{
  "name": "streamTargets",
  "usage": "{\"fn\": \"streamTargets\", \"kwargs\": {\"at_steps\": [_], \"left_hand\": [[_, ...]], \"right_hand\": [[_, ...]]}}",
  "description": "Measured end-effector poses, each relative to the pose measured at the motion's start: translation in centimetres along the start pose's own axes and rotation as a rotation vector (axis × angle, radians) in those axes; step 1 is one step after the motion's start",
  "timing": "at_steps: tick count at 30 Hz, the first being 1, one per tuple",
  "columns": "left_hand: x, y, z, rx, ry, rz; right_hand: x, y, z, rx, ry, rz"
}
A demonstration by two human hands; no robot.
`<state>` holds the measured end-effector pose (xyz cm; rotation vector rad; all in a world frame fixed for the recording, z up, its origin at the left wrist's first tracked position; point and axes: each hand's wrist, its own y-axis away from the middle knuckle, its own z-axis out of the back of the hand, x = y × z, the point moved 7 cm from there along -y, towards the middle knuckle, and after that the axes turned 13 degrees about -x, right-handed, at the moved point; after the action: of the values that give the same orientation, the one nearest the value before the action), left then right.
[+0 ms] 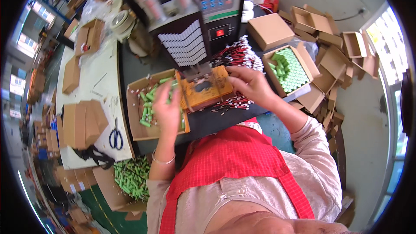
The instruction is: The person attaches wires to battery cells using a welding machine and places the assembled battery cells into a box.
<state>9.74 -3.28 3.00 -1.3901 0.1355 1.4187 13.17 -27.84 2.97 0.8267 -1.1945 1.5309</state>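
Note:
My left hand (167, 106) is raised over the near side of an open cardboard box (135, 135) with loose green battery cells (145, 121) in it; its fingers are smeared by motion. My right hand (250, 83) is at the right end of an orange block (206, 90), its thumb and fingertips curled together. Whatever they pinch is too small to make out. The block sits under the metal tip of a black and grey machine (220, 13) with a blue screen. Red and black wires with white connectors (238, 58) lie in a bundle behind my right hand.
A box of upright green cells (289, 71) stands to the right, beside a closed carton (271, 31). Scissors (115, 138) lie on the white table at left. A carton of wired green cells (133, 180) stands lower left. Empty boxes (333, 78) pile up at far right.

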Motion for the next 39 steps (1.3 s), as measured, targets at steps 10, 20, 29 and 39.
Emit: {"fn": "streamTargets", "kwargs": {"at_steps": [10, 20, 29, 39], "left_hand": [[-5.9, 5.1, 0.4, -0.028, 0.049, -0.238], [-12.2, 9.6, -8.2, 0.425, 0.348, -0.485], [-15.6, 13.6, -22.7, 0.733, 0.27, -0.772], [-15.8, 13.6, -23.5, 0.733, 0.282, -0.643]], "right_hand": [[-7.5, -3.6, 13.0, -0.262, 0.929, 0.555], [-10.5, -4.3, 13.1, -0.222, 1.17, 0.475], [-11.6, -5.1, 12.8, -0.224, 1.387, 0.462], [-11.5, -5.2, 12.0, 0.035, 1.344, 0.436]]}}
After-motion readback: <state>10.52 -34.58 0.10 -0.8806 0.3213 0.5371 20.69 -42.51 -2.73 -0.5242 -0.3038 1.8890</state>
